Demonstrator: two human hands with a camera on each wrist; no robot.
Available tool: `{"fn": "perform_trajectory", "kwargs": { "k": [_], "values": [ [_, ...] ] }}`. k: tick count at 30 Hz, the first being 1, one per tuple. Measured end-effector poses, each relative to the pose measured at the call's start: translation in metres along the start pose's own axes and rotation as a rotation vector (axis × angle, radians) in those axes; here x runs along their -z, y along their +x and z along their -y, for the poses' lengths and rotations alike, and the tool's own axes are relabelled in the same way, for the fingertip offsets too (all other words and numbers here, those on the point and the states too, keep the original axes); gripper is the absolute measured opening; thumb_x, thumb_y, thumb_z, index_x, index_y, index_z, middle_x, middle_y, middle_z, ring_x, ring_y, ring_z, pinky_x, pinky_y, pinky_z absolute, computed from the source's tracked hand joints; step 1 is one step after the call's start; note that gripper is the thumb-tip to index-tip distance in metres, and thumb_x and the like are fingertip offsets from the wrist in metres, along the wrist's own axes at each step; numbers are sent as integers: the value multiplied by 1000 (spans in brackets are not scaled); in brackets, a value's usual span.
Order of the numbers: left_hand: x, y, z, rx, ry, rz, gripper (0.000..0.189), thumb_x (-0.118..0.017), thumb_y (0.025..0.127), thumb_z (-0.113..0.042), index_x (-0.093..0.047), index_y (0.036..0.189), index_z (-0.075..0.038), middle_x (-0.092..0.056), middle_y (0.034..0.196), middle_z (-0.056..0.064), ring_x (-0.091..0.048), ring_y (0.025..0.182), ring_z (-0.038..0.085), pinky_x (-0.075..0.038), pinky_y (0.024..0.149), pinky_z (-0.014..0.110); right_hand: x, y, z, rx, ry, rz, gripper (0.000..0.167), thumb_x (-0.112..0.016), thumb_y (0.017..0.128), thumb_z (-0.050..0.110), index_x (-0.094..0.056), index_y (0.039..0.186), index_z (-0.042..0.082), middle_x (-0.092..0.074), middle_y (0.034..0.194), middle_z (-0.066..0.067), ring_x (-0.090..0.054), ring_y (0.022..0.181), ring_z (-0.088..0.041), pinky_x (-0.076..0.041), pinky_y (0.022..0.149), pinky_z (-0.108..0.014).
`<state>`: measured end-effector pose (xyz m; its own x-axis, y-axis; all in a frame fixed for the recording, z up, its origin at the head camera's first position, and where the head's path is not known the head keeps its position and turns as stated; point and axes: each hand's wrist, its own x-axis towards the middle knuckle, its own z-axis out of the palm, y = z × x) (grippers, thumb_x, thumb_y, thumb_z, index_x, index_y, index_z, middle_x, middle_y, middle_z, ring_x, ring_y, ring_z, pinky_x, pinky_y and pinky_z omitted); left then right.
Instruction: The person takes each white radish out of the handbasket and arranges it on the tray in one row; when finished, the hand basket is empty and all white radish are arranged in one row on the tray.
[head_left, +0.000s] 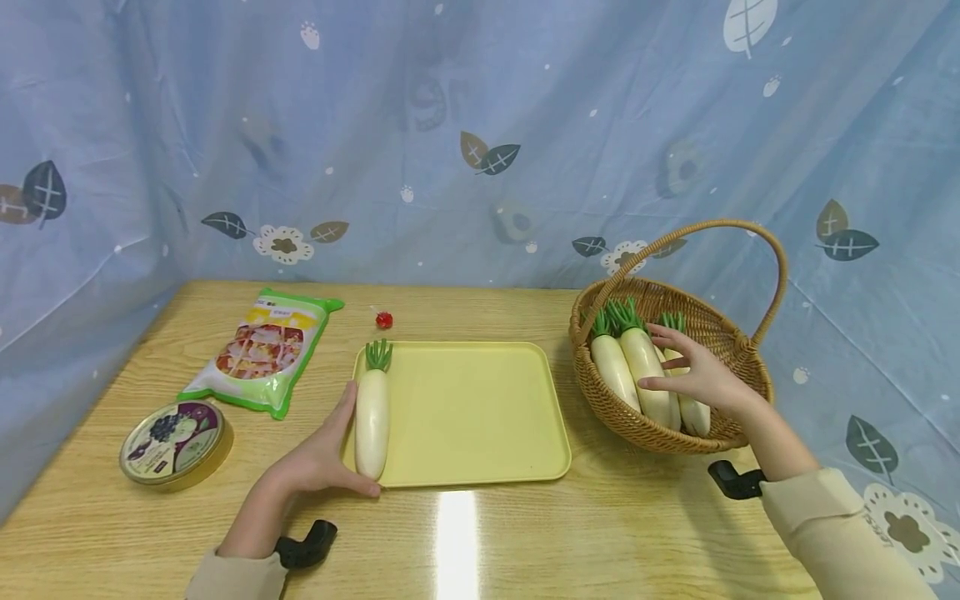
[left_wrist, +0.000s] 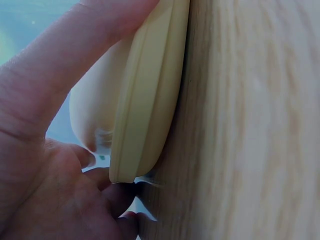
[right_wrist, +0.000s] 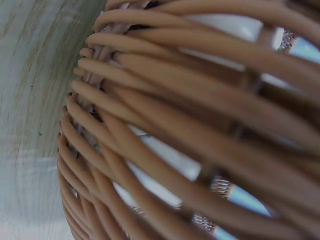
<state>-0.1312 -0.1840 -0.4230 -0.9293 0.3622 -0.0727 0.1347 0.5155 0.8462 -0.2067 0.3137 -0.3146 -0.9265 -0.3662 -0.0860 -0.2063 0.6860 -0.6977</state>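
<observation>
Left hand (head_left: 322, 458) spread, touching the tray (head_left: 472, 412); right hand (head_left: 705, 375) half spread over a radish (head_left: 640, 357) – best gripped round its middle, clear of the leaves (head_left: 624, 314).

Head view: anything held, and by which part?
Left hand around tray corner, beside a radish; grip can't be told. Right hand spread over radishes in basket; no grip visible.

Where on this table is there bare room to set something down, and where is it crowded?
Free: most of the yellow tray, right of its white radish; the tabletop in front of the tray, between the wrists. Crowded: the tray's left edge, with radish and left hand; the wicker basket, with several radishes and the right hand over them.
</observation>
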Motion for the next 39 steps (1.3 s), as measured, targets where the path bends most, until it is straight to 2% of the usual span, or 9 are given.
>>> {"fn": "perform_trajectory", "kwargs": {
  "k": [6, 16, 26, 31, 39],
  "values": [
    [0, 0, 0, -3, -8, -2, 145, -90, 49, -30, 17, 142, -1, 17, 148, 22, 9, 134, 41, -4, 104, 60, 0, 2, -1, -15, 11, 20, 87, -69, 82, 20, -12, 147, 5, -18, 142, -33, -37, 113, -54, -48, 77, -52],
    [0, -1, 0, -5, -12, -7, 145, -90, 49, -30, 17, 142, 0, 16, 148, 23, 8, 134, 41, -4, 104, 59, 1, 5, -8, -49, 34, 55, 93, -70, 81, 20, -7, 147, 6, -15, 140, -36, -43, 108, -53, -52, 68, -44],
    [0, 1, 0, -5, -17, -4, 145, -90, 49, -28, 18, 142, -2, 16, 148, 22, 8, 134, 40, -4, 104, 59, -1, 8, -10, -21, 11, 77, 95, -72, 79, 19, -6, 148, 8, -19, 139, -34, -50, 101, -46, -52, 66, -42],
    [0, 1, 0, -9, -10, -2, 145, -90, 49, -30, 18, 142, -2, 17, 148, 22, 8, 134, 40, -4, 104, 60, -1, 8, -10, -33, 53, 81, 95, -72, 78, 16, -7, 148, 8, -17, 140, -34, -50, 101, -46, -53, 63, -39],
    [-1, 1, 1, -13, 11, -3, 145, -89, 50, -33, 18, 142, -1, 16, 148, 23, 8, 134, 41, -5, 104, 59, -2, 10, -12, -51, 75, 55, 96, -73, 77, 15, -9, 147, 7, -23, 135, -36, -54, 94, -39, -53, 61, -38]
  ]
}}
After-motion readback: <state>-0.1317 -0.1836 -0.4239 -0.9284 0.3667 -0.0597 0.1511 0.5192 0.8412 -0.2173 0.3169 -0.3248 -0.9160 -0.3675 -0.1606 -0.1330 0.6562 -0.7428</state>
